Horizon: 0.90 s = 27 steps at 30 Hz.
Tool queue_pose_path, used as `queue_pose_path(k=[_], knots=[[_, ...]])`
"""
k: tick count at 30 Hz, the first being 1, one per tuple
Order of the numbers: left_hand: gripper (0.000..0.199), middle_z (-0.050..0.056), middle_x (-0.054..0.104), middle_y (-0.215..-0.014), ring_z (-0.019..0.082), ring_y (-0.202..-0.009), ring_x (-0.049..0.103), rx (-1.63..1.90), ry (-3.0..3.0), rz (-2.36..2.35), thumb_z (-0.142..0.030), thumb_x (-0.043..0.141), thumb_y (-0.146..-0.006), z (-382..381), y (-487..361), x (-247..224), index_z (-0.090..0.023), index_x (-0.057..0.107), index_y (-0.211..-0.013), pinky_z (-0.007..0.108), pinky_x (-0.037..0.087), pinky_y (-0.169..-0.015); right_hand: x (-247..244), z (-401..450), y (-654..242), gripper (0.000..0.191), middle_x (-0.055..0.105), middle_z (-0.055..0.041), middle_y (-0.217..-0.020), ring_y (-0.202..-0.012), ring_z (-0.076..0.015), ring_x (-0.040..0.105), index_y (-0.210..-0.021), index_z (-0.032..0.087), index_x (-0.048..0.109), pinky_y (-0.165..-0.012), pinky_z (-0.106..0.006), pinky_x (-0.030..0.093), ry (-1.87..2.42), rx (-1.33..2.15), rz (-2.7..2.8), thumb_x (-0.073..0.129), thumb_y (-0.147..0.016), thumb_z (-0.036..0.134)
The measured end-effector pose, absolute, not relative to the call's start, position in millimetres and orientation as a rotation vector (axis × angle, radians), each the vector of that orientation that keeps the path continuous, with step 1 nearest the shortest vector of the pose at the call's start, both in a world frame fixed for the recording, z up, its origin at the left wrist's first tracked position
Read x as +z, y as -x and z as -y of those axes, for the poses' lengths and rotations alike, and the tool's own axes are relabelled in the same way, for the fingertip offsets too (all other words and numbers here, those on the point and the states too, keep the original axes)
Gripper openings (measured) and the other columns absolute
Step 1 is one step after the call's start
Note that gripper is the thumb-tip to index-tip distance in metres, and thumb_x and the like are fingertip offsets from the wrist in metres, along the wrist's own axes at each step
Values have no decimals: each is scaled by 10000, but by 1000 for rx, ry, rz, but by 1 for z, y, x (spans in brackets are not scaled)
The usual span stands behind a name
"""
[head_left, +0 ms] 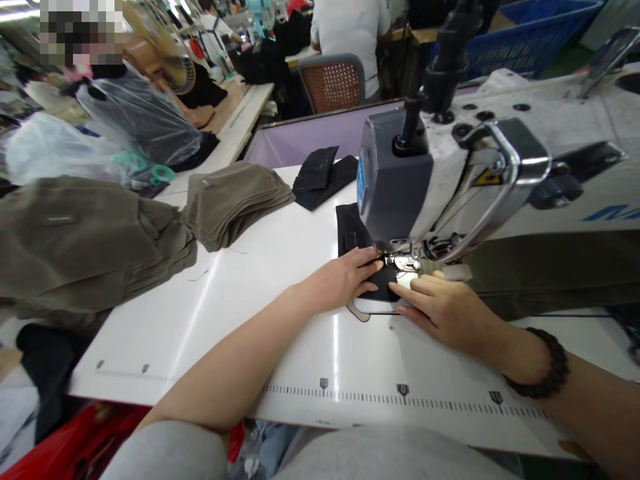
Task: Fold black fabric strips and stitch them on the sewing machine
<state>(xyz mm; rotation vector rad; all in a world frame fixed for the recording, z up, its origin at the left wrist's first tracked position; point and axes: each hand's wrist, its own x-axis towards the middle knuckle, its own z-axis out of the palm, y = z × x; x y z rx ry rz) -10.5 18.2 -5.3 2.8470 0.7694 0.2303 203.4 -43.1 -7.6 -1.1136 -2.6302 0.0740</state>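
A piece of black fabric [381, 287] lies on the sewing machine bed, beside the needle plate [407, 264] and under the sewing machine head [397, 177]. My left hand [345, 277] rests flat on its left part, fingers stretched towards the needle area. From the right, my right hand [445, 303] touches the fabric's right edge with extended fingertips, its thumb lower down near the bed's edge. Behind my left hand, another black part with a small rectangular outline [350, 239] shows, partly hidden by the machine head. A small whitish piece [457, 272] sits beside my right knuckles; what it is I cannot tell.
Folded black pieces [320, 175] lie behind on the white table [250, 313]. Two stacks of olive-brown fabric, a smaller stack [235, 200] and a larger stack [90, 240], stand to the left. Olive cloth [560, 267] lies under the machine arm. Green-handled scissors [161, 175] rest farther back.
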Motion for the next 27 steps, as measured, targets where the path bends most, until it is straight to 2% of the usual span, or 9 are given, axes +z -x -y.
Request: queue_pose_path(k=[13, 17, 20, 27], knots=[[408, 154, 477, -1261, 233, -1204, 420, 265, -2831, -726, -325, 460, -872, -23, 12, -5, -65, 494, -1185, 349, 398, -988, -7, 43, -202, 302, 605, -60, -719, -658, -163, 542, -1043, 104, 607, -644, -300, 357, 1133, 70, 2643, 426, -877, 281], [279, 129, 553, -1169, 210, -1126, 491, 314, -2869, -628, -234, 432, -889, -20, 12, 0, -89, 581, -1074, 346, 418, -965, -9, 43, -203, 318, 592, -53, -698, -643, -162, 529, -1040, 97, 605, -635, -301, 351, 1122, 66, 2633, 407, -885, 292], [288, 103, 601, -1086, 188, -1072, 527, 270, -2870, -481, -183, 360, -910, -14, 11, 7, -98, 621, -998, 320, 431, -949, -10, 44, -204, 313, 569, -34, -648, -595, -149, 494, -988, 115, 627, -619, -296, 342, 1051, 72, 2633, 390, -893, 296], [291, 119, 589, -1107, 185, -1063, 535, 295, -2871, -561, -208, 375, -910, -12, 12, 2, -79, 604, -1036, 305, 447, -937, -9, 42, -203, 320, 577, -44, -665, -625, -159, 514, -1007, 114, 618, -608, -302, 356, 1105, 96, 2607, 391, -891, 309]])
